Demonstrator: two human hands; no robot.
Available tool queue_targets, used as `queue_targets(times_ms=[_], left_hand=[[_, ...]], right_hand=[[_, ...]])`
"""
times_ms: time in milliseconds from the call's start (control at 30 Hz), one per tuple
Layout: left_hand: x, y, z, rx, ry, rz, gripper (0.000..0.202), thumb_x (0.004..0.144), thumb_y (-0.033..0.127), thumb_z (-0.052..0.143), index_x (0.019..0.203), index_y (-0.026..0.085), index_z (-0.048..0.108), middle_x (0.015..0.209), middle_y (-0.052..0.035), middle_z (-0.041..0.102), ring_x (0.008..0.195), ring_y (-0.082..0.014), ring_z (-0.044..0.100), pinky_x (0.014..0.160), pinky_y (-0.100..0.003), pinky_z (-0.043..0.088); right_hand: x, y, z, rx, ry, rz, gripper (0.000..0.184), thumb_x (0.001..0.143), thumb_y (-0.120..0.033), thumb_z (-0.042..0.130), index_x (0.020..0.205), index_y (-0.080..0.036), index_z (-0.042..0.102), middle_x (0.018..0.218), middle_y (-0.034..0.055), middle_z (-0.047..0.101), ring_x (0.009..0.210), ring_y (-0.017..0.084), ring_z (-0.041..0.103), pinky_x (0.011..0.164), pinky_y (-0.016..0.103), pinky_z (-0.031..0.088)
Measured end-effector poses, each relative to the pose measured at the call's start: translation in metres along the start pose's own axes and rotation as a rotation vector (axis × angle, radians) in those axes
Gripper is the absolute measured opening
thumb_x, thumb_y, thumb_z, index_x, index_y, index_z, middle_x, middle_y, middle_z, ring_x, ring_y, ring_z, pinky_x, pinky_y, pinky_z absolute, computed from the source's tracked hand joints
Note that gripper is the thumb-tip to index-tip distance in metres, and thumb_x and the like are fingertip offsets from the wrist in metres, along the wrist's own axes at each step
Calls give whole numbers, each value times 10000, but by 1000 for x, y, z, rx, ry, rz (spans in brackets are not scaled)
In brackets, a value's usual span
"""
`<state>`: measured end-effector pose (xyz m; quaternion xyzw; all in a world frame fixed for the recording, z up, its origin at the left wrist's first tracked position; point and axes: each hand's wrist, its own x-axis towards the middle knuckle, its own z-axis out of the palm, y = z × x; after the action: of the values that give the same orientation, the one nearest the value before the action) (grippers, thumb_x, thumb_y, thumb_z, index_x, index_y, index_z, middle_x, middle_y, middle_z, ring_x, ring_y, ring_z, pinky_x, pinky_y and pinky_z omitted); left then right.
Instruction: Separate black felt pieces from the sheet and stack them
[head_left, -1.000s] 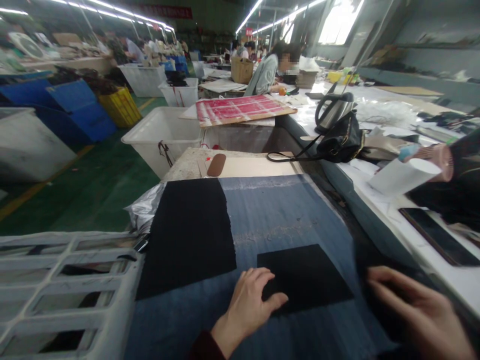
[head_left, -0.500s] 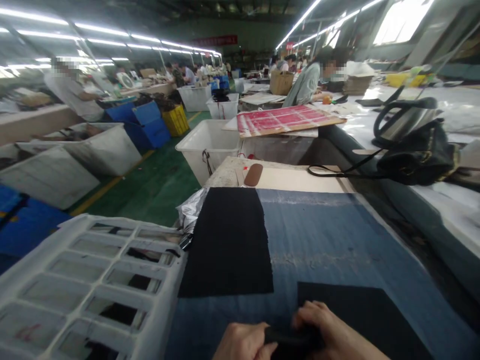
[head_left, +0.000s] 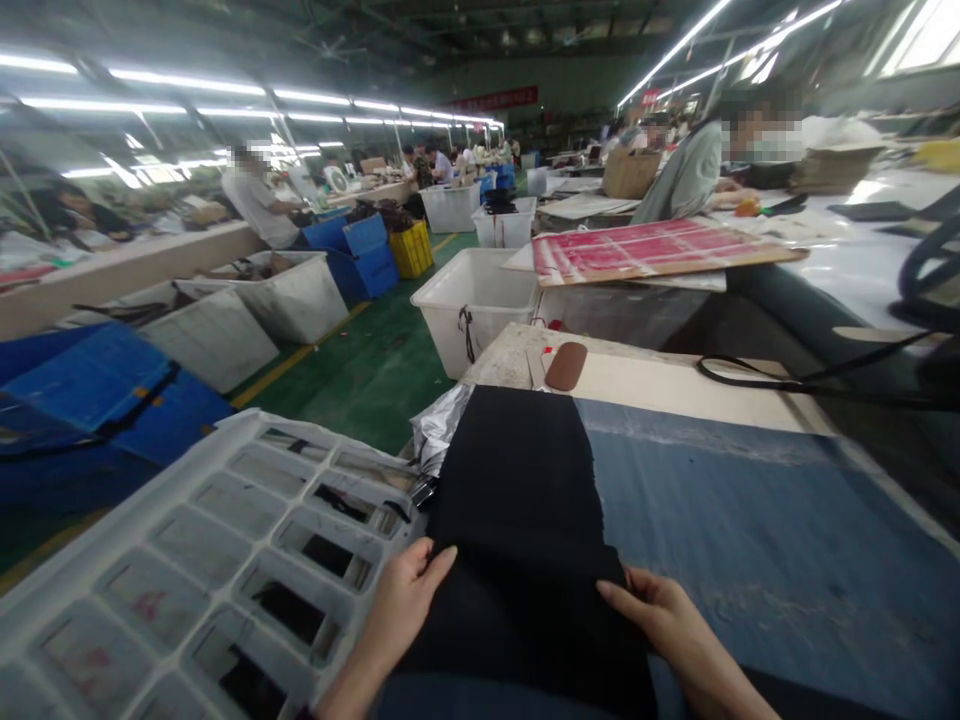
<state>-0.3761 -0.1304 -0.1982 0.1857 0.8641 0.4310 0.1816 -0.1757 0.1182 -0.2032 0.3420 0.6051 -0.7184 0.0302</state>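
Note:
Between my two hands a piece of black fabric (head_left: 532, 625) is stretched out. My left hand (head_left: 397, 605) pinches its far left corner between thumb and fingers. On the opposite corner my right hand (head_left: 664, 610) has a similar pinch. The held piece overlaps the near part of another black fabric piece (head_left: 517, 460) that lies flat on the worn blue work surface (head_left: 720, 510). Part of a further black piece (head_left: 795, 697) shows at the bottom edge, right of my right forearm.
Left of the table is a white plastic grid crate (head_left: 247, 545). A brown rounded piece (head_left: 567, 366) lies at the table's far edge, before a white bin (head_left: 480, 290). A red-faced board (head_left: 645, 245) sits behind. A co-worker in a grey-green top (head_left: 682, 170) is at the right.
My hands have moved apart and forward, spreading the bunched black fabric over the near part of the flat piece. The camera view has turned left.

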Motion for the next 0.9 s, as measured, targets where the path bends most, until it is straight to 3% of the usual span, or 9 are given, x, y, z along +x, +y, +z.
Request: queue_targets(times_ms=[167, 300, 633, 900], left_hand=[[28, -5, -2, 234, -28, 44, 395, 879, 516, 469, 703, 181, 581, 586, 11, 586, 570, -151, 555, 527, -226, 339], [36, -7, -2, 301, -21, 42, 264, 900, 368, 483, 753, 184, 603, 661, -23, 638, 620, -161, 591, 573, -234, 334], [44, -11, -2, 367, -18, -12, 285, 905, 403, 499, 761, 191, 625, 659, -15, 653, 629, -156, 602, 565, -229, 321], [49, -13, -1, 357, -16, -51, 307, 893, 425, 505, 744, 190, 635, 663, -18, 663, 638, -158, 607, 564, -232, 322]], right_hand=[[36, 3, 2, -289, 134, -105, 424, 736, -603, 583, 645, -191, 544, 498, -23, 538, 413, 116, 495, 401, 224, 319], [44, 8, 2, -529, 200, -97, 349, 812, -529, 457, 742, -204, 562, 452, -42, 507, 368, 140, 537, 392, 229, 353], [49, 10, 0, -703, 377, -212, 427, 835, -568, 382, 685, -216, 571, 540, -11, 550, 525, 167, 555, 519, 275, 355], [49, 4, 1, -751, 385, -173, 425, 833, -568, 399, 699, -223, 608, 577, -1, 594, 573, 184, 563, 561, 288, 358]])
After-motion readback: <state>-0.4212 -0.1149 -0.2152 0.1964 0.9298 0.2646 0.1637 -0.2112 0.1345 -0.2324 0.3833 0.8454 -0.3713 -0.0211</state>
